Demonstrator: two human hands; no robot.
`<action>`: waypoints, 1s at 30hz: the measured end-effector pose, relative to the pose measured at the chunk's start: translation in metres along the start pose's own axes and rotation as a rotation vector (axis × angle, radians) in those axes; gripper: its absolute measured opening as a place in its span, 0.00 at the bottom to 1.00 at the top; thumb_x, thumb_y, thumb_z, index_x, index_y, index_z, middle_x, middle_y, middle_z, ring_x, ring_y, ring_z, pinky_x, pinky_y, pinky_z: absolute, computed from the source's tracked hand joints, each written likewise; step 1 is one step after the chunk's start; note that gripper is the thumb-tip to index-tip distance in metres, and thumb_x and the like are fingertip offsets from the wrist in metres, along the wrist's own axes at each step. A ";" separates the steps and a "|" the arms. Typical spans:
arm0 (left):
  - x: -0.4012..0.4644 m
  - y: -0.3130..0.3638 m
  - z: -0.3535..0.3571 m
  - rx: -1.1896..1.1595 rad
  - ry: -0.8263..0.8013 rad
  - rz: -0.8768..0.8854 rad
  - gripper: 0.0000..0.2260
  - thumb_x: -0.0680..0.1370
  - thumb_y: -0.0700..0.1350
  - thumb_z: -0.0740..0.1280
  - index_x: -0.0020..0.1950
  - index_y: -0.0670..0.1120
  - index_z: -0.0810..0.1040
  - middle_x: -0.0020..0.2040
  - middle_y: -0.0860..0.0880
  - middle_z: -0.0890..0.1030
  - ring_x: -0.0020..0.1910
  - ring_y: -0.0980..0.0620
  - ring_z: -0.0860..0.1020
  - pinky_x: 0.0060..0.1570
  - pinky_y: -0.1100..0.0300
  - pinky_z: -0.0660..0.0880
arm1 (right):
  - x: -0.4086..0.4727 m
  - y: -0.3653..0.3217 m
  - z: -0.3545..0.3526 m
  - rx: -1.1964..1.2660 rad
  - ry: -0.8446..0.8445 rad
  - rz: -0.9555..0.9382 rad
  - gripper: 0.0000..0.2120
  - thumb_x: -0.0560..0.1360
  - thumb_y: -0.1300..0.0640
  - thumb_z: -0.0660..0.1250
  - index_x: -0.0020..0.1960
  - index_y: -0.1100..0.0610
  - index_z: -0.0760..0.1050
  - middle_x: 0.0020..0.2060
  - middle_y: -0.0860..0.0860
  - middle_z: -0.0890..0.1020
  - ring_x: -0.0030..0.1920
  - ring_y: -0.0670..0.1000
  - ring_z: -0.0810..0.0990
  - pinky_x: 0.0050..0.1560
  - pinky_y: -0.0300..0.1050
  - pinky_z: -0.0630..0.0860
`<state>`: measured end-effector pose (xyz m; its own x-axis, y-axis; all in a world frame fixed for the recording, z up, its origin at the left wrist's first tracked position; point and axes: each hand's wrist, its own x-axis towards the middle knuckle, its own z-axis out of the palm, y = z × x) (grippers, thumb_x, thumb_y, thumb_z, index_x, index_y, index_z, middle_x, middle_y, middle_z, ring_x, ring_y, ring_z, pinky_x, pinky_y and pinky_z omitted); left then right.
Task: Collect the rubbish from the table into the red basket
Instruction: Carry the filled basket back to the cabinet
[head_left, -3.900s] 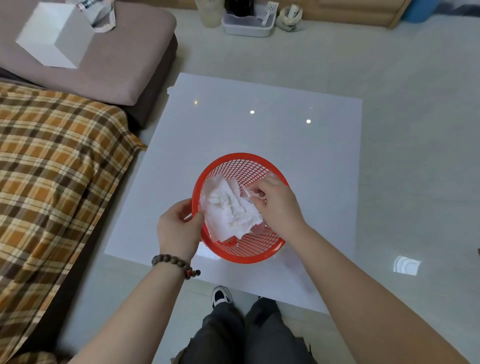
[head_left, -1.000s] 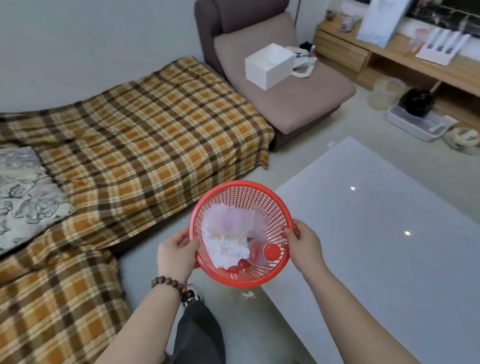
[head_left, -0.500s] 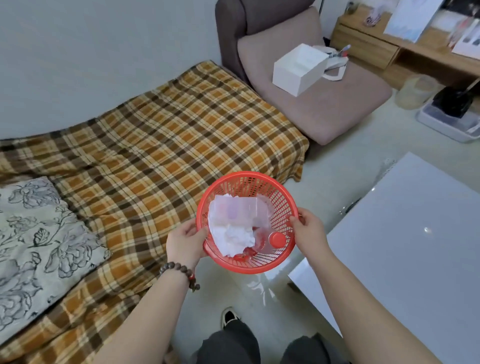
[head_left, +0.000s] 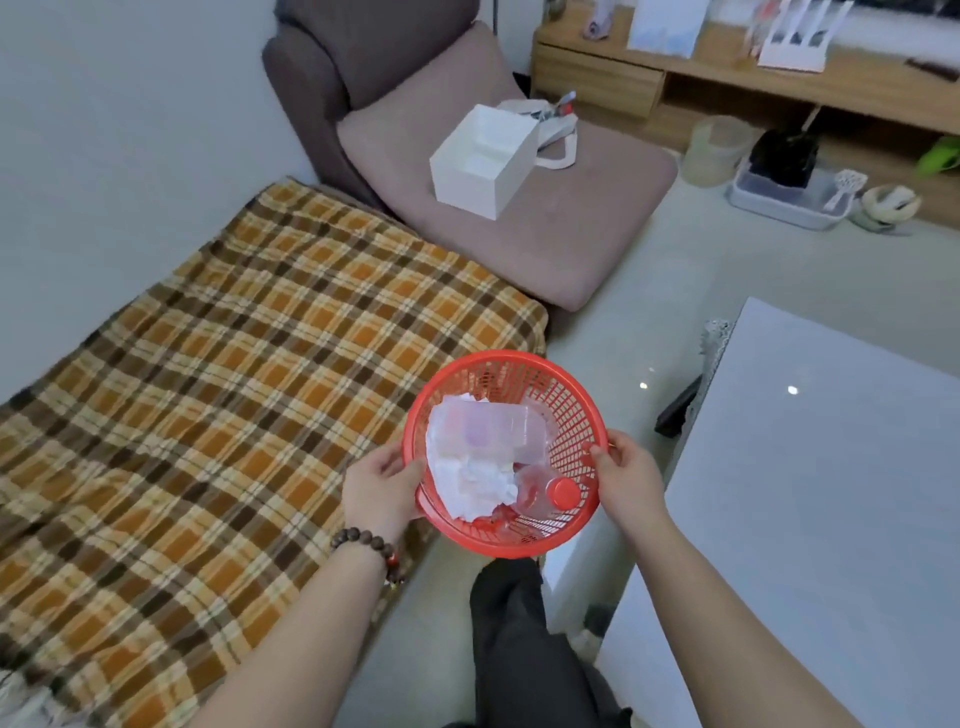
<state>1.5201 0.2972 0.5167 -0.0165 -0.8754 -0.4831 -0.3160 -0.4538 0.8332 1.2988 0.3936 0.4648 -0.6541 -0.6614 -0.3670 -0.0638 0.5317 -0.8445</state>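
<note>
Left hand (head_left: 382, 486) fingers clamp the red basket (head_left: 566, 410) rim on its left, right hand (head_left: 626, 480) fingers clamp its right. Basket held in air left of the white counter (head_left: 831, 493), over floor, beside the plaid bed (head_left: 208, 389). Inside the basket: crumpled tissue (head_left: 470, 480), clear bottle (head_left: 530, 491) with red cap (head_left: 563, 492).
</note>
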 end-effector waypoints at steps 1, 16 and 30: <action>0.016 0.013 0.013 0.020 -0.021 0.001 0.06 0.76 0.41 0.69 0.50 0.51 0.82 0.40 0.51 0.86 0.32 0.49 0.85 0.28 0.58 0.80 | 0.018 -0.005 -0.001 0.020 0.024 0.008 0.07 0.79 0.55 0.58 0.52 0.52 0.74 0.42 0.47 0.80 0.41 0.46 0.80 0.37 0.39 0.75; 0.184 0.208 0.246 0.238 -0.281 0.124 0.09 0.75 0.39 0.69 0.43 0.54 0.81 0.40 0.48 0.87 0.39 0.43 0.85 0.42 0.41 0.82 | 0.251 -0.081 -0.123 0.116 0.320 0.118 0.08 0.78 0.57 0.58 0.49 0.49 0.75 0.41 0.48 0.81 0.43 0.51 0.80 0.47 0.49 0.78; 0.373 0.357 0.553 0.260 -0.524 0.035 0.07 0.77 0.38 0.68 0.52 0.48 0.78 0.40 0.51 0.83 0.36 0.50 0.84 0.35 0.52 0.82 | 0.548 -0.131 -0.266 0.114 0.522 0.269 0.11 0.78 0.60 0.57 0.55 0.58 0.76 0.48 0.56 0.82 0.48 0.56 0.81 0.50 0.53 0.78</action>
<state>0.8764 -0.0990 0.4851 -0.4767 -0.6603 -0.5803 -0.5283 -0.3125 0.7895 0.7481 0.1025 0.4785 -0.9218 -0.1484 -0.3582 0.2183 0.5650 -0.7957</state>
